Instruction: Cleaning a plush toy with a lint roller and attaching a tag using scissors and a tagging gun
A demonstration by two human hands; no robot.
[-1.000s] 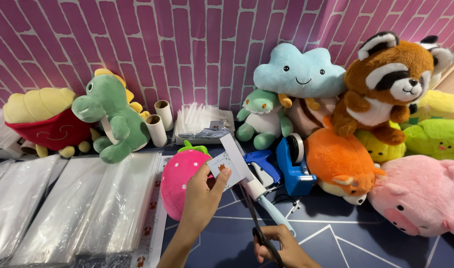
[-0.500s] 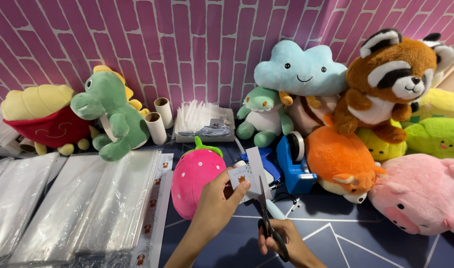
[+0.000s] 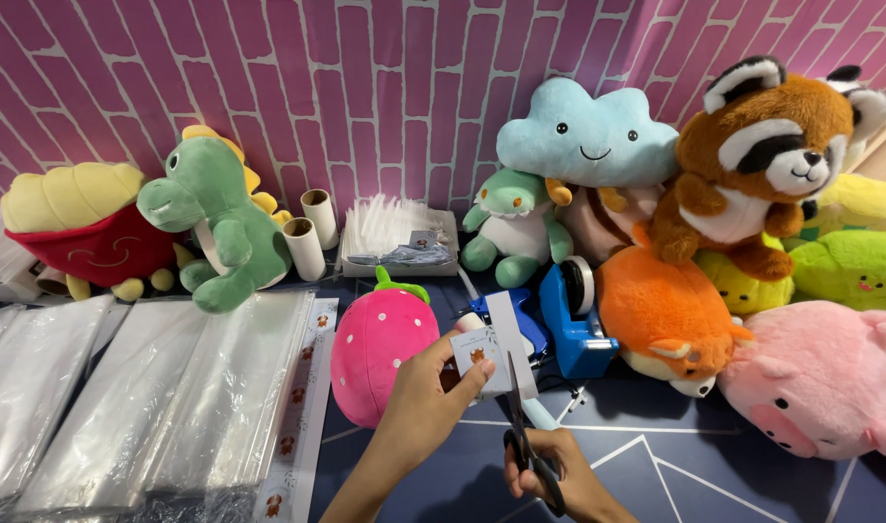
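Note:
My left hand [image 3: 425,395] pinches a small white card [image 3: 481,357] with a little brown picture on it, and a white paper strip [image 3: 512,339] runs up behind the card. My right hand [image 3: 557,465] grips black scissors [image 3: 518,418] whose blades point up along the card's right edge. A pink strawberry plush [image 3: 377,341] with a green top sits just left of my left hand.
Stacks of clear plastic bags [image 3: 152,397] lie at the left, with a sticker strip [image 3: 297,407] beside them. A blue tape dispenser [image 3: 574,320], cardboard tubes [image 3: 309,232], a tray of white pieces [image 3: 396,237] and several plush toys line the purple brick wall [image 3: 365,87].
My left hand has drawn the card and strip lower and closer to me. The scissors in my right hand have come up against the card's right edge.

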